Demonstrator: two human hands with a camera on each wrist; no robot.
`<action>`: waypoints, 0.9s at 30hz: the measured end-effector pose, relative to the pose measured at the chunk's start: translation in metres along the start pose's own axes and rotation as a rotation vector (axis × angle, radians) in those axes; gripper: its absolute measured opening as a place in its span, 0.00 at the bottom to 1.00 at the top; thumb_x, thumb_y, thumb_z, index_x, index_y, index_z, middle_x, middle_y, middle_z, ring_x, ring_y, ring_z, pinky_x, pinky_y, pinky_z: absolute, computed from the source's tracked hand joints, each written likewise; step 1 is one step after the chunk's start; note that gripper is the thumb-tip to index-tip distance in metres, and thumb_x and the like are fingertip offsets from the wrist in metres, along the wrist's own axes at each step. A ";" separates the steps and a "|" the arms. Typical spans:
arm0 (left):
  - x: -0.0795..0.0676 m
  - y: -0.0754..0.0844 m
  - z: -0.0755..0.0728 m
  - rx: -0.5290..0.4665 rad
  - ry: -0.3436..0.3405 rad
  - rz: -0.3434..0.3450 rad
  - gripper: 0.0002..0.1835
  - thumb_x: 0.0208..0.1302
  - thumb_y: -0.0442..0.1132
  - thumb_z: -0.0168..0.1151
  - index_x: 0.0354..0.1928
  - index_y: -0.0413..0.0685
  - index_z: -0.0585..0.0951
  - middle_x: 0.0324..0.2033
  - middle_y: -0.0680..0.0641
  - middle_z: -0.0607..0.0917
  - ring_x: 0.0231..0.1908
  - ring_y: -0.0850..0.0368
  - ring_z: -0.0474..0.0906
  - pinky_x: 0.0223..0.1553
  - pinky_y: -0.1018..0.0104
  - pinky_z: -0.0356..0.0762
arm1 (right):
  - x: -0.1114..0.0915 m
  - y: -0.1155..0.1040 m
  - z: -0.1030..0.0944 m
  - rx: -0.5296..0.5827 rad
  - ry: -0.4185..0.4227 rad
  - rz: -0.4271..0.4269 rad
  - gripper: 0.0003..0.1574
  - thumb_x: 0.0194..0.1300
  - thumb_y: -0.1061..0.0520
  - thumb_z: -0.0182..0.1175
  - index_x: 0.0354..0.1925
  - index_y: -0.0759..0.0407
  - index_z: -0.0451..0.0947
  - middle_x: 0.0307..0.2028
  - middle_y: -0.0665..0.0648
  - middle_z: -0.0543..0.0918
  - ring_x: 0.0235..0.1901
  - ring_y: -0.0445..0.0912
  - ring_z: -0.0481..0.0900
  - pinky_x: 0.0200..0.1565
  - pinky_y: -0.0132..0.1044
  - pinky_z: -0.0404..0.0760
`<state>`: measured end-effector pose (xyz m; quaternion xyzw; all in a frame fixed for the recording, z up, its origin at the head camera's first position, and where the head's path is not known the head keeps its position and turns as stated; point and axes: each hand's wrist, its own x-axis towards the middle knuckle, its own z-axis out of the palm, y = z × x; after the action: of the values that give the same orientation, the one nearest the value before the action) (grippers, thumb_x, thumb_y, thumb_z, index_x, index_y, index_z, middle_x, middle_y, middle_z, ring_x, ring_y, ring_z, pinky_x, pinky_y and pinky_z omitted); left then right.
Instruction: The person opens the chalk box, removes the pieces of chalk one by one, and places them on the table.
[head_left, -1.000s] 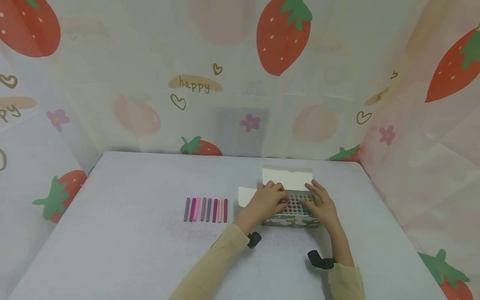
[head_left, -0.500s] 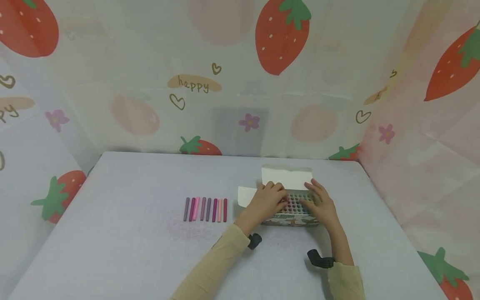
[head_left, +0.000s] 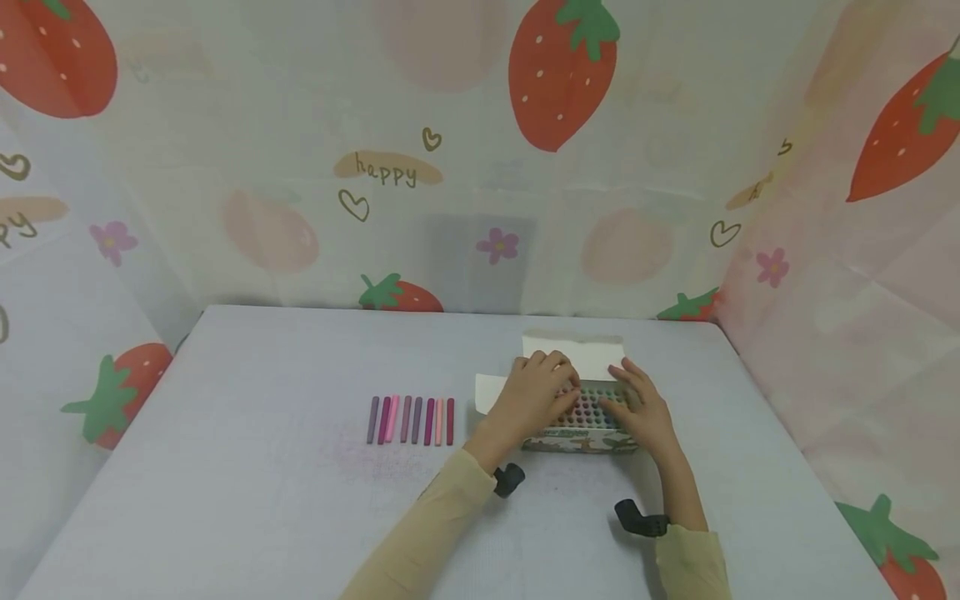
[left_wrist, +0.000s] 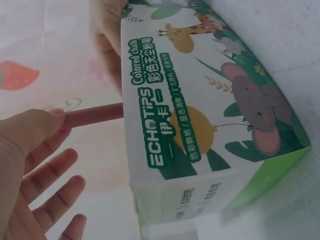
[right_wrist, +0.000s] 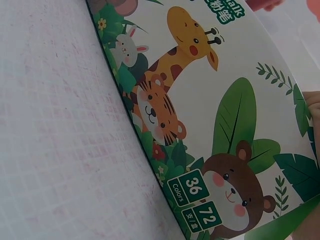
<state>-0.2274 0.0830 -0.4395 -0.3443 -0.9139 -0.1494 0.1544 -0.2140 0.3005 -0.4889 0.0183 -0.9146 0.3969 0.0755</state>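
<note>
In the left wrist view, my left hand (left_wrist: 32,145) pinches a dark red chalk stick (left_wrist: 95,115) between thumb and index finger. The stick's other end is still inside the chalk box (left_wrist: 210,100), and the remaining fingers are spread. The box is printed with cartoon animals and stands with its lid raised, showing rows of colourful chalk ends in the head view. My right hand (head_left: 645,412) rests at the box's right end, its fingers spread over the top and back corner. In the right wrist view, only a bit of that hand (right_wrist: 313,107) shows beyond the box.
Left of the box, several pink, purple and peach chalk sticks (head_left: 417,419) lie in a row on the white table (head_left: 247,500). The open lid (head_left: 573,354) leans behind the box, and a white side flap (head_left: 490,390) sticks out leftward. Strawberry-print cloth hangs around the table.
My left hand has risen slightly over the box, with its fingers shifting a little upward in the head view. The right hand and the row of chalk have stayed put.
</note>
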 end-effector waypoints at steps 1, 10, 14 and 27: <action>-0.001 0.000 -0.002 -0.012 0.002 -0.005 0.10 0.66 0.53 0.52 0.42 0.61 0.78 0.49 0.57 0.76 0.49 0.57 0.71 0.49 0.58 0.70 | 0.000 0.000 0.000 -0.004 0.000 0.001 0.37 0.57 0.50 0.65 0.63 0.53 0.65 0.70 0.59 0.54 0.68 0.61 0.50 0.61 0.64 0.54; -0.007 -0.006 -0.014 -0.098 0.084 -0.021 0.10 0.63 0.54 0.56 0.39 0.62 0.80 0.46 0.57 0.77 0.47 0.58 0.72 0.49 0.57 0.70 | 0.000 0.002 0.001 -0.009 0.000 0.003 0.37 0.58 0.49 0.65 0.63 0.53 0.65 0.70 0.59 0.54 0.68 0.61 0.50 0.60 0.65 0.53; -0.011 -0.009 -0.019 -0.158 0.147 -0.023 0.08 0.62 0.53 0.59 0.38 0.61 0.80 0.44 0.57 0.78 0.46 0.58 0.73 0.49 0.56 0.70 | 0.000 0.002 0.000 -0.003 0.005 -0.003 0.37 0.58 0.49 0.64 0.63 0.54 0.66 0.70 0.59 0.55 0.68 0.61 0.51 0.60 0.65 0.53; -0.029 -0.032 -0.023 -0.330 0.402 0.036 0.05 0.57 0.45 0.66 0.34 0.57 0.81 0.37 0.57 0.80 0.38 0.60 0.75 0.40 0.59 0.71 | -0.002 0.001 0.000 0.018 0.004 -0.023 0.36 0.59 0.48 0.63 0.63 0.55 0.65 0.70 0.58 0.54 0.68 0.60 0.51 0.61 0.65 0.52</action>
<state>-0.2242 0.0343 -0.4346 -0.3442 -0.8219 -0.3594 0.2773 -0.2123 0.3011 -0.4898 0.0285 -0.9106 0.4041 0.0817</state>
